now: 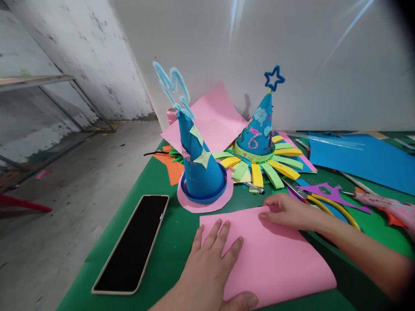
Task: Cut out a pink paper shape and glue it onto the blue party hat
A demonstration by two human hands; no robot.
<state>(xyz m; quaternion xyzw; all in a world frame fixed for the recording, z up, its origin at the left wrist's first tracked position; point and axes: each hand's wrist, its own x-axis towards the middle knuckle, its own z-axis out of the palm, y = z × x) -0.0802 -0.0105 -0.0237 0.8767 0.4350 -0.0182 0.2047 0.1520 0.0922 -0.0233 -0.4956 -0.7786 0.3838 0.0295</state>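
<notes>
A pink sheet of paper point(275, 255) lies in front of me, its right side curving up as if folded over. My left hand point(214, 259) rests flat on its left part with the fingers spread. At the sheet's far edge, my right hand point(285, 211) pinches the paper between thumb and fingers. Just beyond stands a blue paper cone hat point(202, 177) on a pink round base, with pale stars and a light blue fuzzy wire shape on top. Farther back is a second blue cone hat point(257, 134) with a star tip and yellow and green paper strips round its brim.
A phone point(131, 246) lies left on the green table point(175, 246). Yellow-handled scissors point(324, 205), a purple paper cutout point(337, 194) and a glue gun point(382, 203) lie right. Blue sheets point(366, 160) are at the back right. Another pink sheet point(217, 116) leans behind the hats.
</notes>
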